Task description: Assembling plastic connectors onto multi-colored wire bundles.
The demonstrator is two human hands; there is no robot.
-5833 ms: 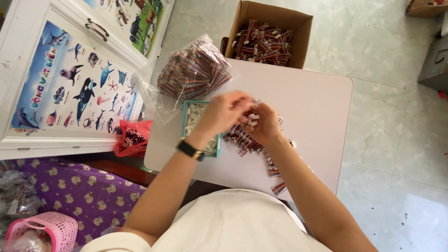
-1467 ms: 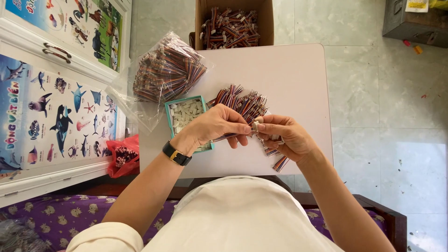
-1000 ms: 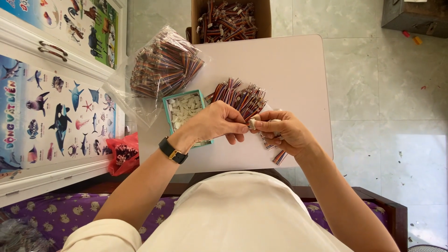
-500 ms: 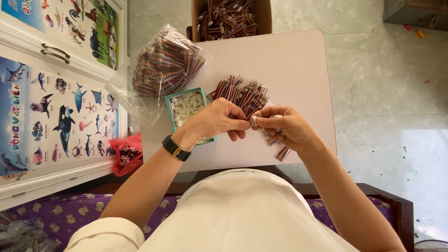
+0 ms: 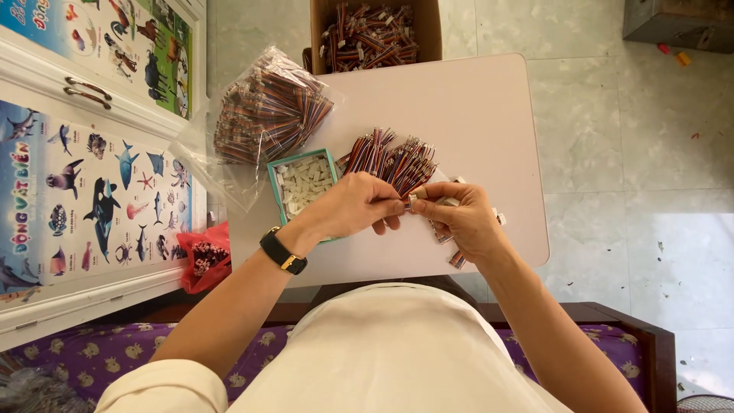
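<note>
Here, both hands (image 5: 413,210) mid-table (image 5: 489,107), edges well apart.

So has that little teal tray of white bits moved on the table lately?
No. The teal tray sits beside the clear bag of wires, at the same table spot; only the camera shifted.

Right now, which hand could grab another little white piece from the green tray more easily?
Probably the left hand: it sits right beside the green tray of white pieces, while the right hand pinches the wire piece farther away.
</note>
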